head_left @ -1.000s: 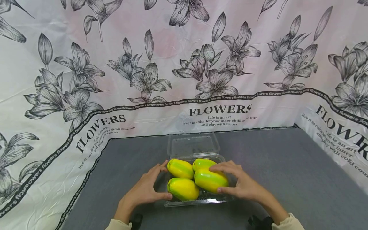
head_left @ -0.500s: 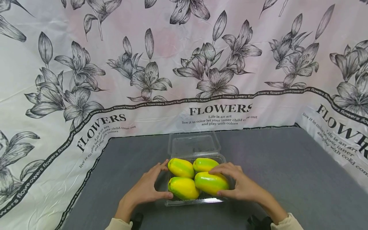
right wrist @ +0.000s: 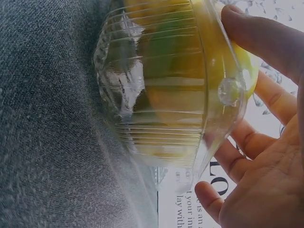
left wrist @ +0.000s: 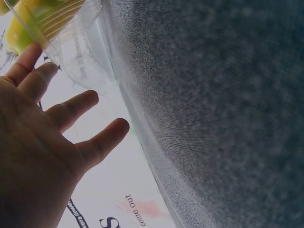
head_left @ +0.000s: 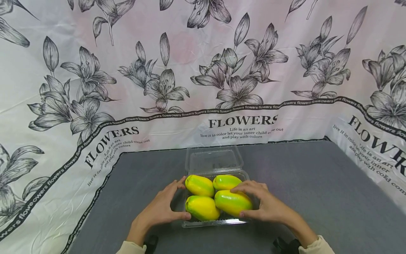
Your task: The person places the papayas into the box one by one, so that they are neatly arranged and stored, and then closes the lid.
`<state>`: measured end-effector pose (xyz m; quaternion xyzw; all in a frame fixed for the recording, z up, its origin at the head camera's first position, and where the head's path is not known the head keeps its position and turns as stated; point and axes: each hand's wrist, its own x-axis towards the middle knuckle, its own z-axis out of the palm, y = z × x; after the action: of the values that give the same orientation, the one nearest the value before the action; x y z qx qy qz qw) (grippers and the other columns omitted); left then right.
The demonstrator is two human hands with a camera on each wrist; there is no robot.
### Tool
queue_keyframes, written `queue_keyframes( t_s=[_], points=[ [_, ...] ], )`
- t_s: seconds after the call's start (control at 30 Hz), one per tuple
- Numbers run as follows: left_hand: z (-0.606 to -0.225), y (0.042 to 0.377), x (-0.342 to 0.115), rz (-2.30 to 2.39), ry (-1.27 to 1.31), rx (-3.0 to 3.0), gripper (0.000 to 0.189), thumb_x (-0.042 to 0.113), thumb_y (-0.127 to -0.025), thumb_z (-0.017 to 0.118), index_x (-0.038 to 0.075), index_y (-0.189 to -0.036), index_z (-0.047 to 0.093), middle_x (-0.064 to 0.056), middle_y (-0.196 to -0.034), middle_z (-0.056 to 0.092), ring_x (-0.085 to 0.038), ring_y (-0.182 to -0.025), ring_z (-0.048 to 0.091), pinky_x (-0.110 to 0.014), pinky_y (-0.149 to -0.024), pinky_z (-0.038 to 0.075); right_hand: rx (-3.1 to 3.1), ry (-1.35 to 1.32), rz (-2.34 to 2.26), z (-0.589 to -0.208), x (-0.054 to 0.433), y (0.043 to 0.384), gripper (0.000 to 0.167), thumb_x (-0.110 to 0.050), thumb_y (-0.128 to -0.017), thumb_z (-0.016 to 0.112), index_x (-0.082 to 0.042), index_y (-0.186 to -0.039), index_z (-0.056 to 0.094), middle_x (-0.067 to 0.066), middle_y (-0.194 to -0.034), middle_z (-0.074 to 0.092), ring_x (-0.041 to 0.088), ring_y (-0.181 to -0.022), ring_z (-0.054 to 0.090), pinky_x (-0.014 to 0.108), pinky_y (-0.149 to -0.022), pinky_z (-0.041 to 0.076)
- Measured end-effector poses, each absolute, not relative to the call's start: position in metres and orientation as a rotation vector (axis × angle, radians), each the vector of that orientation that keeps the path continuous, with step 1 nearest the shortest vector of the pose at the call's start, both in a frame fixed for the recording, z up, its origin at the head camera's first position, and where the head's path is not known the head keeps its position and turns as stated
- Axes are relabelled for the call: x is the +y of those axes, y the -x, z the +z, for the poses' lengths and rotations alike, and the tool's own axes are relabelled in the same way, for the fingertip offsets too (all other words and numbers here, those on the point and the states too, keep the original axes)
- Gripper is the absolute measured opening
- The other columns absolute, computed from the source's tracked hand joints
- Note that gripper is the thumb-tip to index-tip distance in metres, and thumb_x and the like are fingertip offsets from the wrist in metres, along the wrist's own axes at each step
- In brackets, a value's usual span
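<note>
In the head view, an open clear plastic clamshell box [head_left: 222, 222] holds several glossy yellow-green mangoes in two rows. My right hand [head_left: 269, 203] spans the front right mango [head_left: 233, 203], index fingertip on its top and thumb at its near side. The right wrist view shows the right thumb [right wrist: 261, 33] at the box rim and the other fingers behind the wall. My left hand [head_left: 158, 208] is at the box's left side, fingers spread, thumb tip by the front left mango [head_left: 202, 209]. The back left mango [head_left: 199, 186] and back right mango [head_left: 226, 181] lie behind these.
The box's transparent lid [head_left: 214, 158] lies folded back towards the rear. A grey tabletop [head_left: 317, 187] surrounds the box, and a flower-printed cloth [head_left: 177, 130] rises behind and along both sides.
The front right mango, held in my right hand, has settled lower into the box and shows more of the back right one. During the last half second both hands stay almost still.
</note>
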<state>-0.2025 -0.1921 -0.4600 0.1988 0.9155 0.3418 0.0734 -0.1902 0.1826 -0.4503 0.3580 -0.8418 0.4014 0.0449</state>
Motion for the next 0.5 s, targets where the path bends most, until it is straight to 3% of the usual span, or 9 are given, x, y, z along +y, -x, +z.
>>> queue_keyframes(
  t_s=[0.23, 0.5],
  points=[
    [-0.4609, 0.2029, -0.1928, 1.027, -0.596, 2.743, 0.079, 0.067, -0.071, 0.082, 0.035, -0.135, 0.048, 0.016, -0.17, 0.02, -0.037, -0.158, 0.016, -0.08, -0.115, 0.016, -2.529, -1.084, 1.187, -0.4518, 0.1846, 0.1917, 0.065, -0.032, -0.077, 0.09, -0.025, -0.136, 0.063, -0.009, -0.131, 0.063, 0.011, -0.121, 0.054, 0.045, -0.094, 0.029],
    [-0.461, 0.2031, -0.1932, 1.036, -0.6, 2.734, 0.081, 0.067, -0.072, 0.082, 0.031, -0.136, 0.049, 0.018, -0.17, 0.019, -0.037, -0.158, 0.016, -0.081, -0.114, 0.016, -2.519, -0.945, 1.254, -0.451, 0.1889, 0.1942, 0.056, -0.023, -0.083, 0.085, -0.017, -0.134, 0.064, -0.002, -0.125, 0.066, 0.017, -0.109, 0.057, 0.053, -0.093, 0.038]
  ],
)
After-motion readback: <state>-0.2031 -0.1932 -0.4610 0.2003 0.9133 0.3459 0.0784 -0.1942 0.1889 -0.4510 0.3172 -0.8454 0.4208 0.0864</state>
